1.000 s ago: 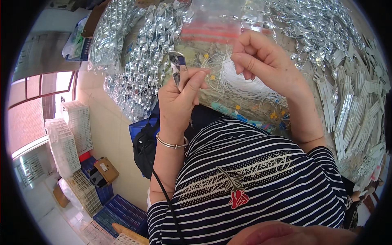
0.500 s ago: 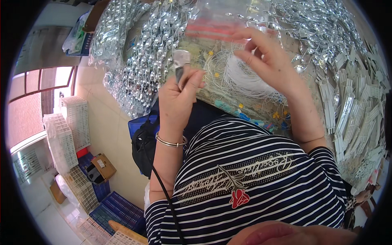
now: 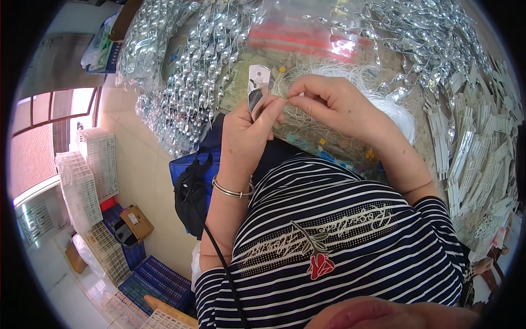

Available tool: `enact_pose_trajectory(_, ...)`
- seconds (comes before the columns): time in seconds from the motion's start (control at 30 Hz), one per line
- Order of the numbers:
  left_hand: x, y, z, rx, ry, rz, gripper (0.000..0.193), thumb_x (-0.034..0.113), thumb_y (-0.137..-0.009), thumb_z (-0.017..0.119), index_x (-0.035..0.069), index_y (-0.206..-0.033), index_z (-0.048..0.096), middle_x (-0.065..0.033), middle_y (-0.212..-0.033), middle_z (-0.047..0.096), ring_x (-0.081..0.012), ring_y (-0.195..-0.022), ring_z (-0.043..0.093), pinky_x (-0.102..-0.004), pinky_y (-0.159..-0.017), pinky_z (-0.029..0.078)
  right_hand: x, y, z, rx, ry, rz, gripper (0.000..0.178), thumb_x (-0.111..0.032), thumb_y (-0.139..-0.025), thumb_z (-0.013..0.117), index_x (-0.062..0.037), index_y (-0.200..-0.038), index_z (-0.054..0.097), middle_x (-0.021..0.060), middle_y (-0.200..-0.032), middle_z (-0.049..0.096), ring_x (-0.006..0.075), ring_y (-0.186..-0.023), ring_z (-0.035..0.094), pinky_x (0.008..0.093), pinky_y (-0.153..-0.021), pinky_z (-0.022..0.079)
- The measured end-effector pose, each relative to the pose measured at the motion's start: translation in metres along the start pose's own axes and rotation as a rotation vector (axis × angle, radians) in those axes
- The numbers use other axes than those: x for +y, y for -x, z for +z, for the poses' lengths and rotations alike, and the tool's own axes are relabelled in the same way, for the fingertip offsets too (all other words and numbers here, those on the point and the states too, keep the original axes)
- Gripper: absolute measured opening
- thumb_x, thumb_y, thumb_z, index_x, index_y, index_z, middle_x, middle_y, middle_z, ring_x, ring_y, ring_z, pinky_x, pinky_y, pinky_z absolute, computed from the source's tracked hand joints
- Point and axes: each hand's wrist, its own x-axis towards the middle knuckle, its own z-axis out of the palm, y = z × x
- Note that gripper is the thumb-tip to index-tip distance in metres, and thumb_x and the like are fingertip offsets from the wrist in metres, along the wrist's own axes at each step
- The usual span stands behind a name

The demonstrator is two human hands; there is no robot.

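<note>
My left hand [image 3: 245, 127] is closed around a flat, shiny silver piece [image 3: 259, 75] with a rounded top and a small hole, which stands up above my thumb. Thumb and index finger of my right hand [image 3: 342, 107] are pinched together, touching or nearly touching the left fingertips. Whatever the right pinch holds is too small to make out. Behind and beside the right hand lies a loose bundle of thin white thread [image 3: 402, 118], partly covered by that hand and forearm.
Strands of shiny silver pieces [image 3: 211, 60] hang over the table's left side, and more silver strands [image 3: 438, 38] are heaped at the far right. A clear bag with a red band [image 3: 301, 46] lies at the back. White strips [image 3: 476, 153] are piled right; crates [image 3: 98, 159] stand left.
My right hand has come down and left from above the thread to meet the left fingertips, its fingers now pinched. The left hand has shifted slightly right, turning the silver piece's face into view.
</note>
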Motion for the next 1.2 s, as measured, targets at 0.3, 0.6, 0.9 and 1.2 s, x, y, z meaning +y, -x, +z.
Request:
enact_pose_trajectory(0.3,-0.021,-0.012,-0.016,0.015,0.002,-0.119,0.022,0.016,-0.085,0.063,0.003,-0.103,0.063,-0.0003,-0.081,0.062,-0.0029,-0.063,0.048,-0.0163,-0.053,0.038,0.002,-0.001,-0.023,0.149,-0.189,0.069,0.01,-0.01,-0.087,0.059,-0.003,-0.092,0.064,-0.0063,-0.073,0.054,0.0008,-0.065,0.045,0.018,-0.057,0.037)
enact_pose_trajectory(0.6,-0.017,-0.008,-0.006,-0.21,0.059,-0.104,0.034,0.019,-0.094,0.047,0.002,-0.124,0.05,-0.0013,-0.082,0.058,-0.0036,-0.067,0.047,-0.0163,-0.055,0.039,-0.001,0.003,-0.021,0.151,-0.333,0.059,0.011,-0.008,-0.087,0.06,-0.0016,-0.094,0.065,-0.002,-0.085,0.062,0.0027,-0.076,0.054,0.0183,-0.067,0.044)
enact_pose_trajectory(0.9,-0.011,-0.005,-0.004,-0.247,0.121,-0.098,0.039,0.015,-0.092,0.051,0.003,-0.129,0.046,-0.0016,-0.088,0.057,-0.0058,-0.067,0.051,-0.0172,-0.054,0.044,0.006,-0.002,-0.017,0.172,-0.248,0.043,0.014,-0.009,-0.087,0.06,-0.001,-0.097,0.066,-0.0007,-0.086,0.063,0.0041,-0.078,0.055,0.0191,-0.069,0.044)
enact_pose_trajectory(1.2,-0.006,-0.001,-0.005,-0.162,0.237,-0.006,0.047,0.008,-0.089,0.055,0.002,-0.133,0.04,-0.0009,-0.084,0.052,-0.0029,-0.058,0.047,-0.0161,-0.044,0.04,0.009,-0.004,-0.017,0.205,-0.175,0.087,0.015,-0.012,-0.086,0.062,-0.0029,-0.096,0.067,-0.0051,-0.075,0.059,0.0009,-0.067,0.048,0.0172,-0.059,0.038)
